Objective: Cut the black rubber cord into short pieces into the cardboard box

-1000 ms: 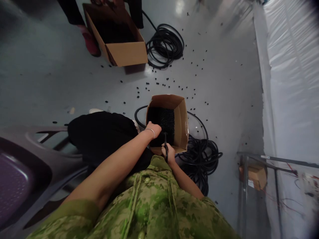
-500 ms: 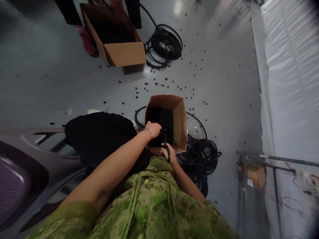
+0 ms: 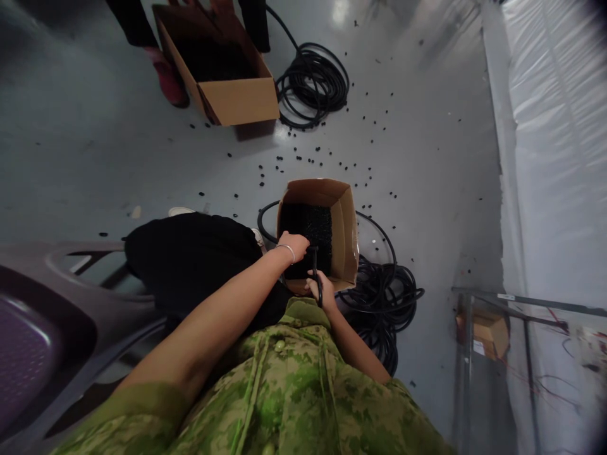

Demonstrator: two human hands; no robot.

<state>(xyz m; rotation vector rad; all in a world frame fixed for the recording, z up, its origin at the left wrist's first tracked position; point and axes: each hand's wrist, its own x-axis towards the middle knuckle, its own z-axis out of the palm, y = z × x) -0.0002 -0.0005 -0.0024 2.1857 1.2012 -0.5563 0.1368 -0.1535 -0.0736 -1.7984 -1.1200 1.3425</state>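
Observation:
My left hand (image 3: 294, 245), with a thin bracelet at the wrist, is closed on the end of a black hose (image 3: 313, 260) over an open cardboard box (image 3: 345, 234) on the floor between my knees. The box holds a heap of small black pieces (image 3: 310, 227). My right hand (image 3: 318, 287) sits just below, at the box's near rim, closed round dark scissors (image 3: 318, 292) whose blades point up at the hose. What the blades touch is too small to make out.
A coil of black hose (image 3: 384, 303) lies right of the box. Several small black pieces (image 3: 313, 161) dot the grey floor. Another person's legs (image 3: 156, 50) stand by a second cardboard box (image 3: 222, 69) and hose coil (image 3: 313, 85). A plastic chair (image 3: 42, 316) is left; a metal rack (image 3: 502, 341) right.
Both hands stay at the box's near rim. My right hand has shifted slightly with the scissors, the left has closed in on the hose end.

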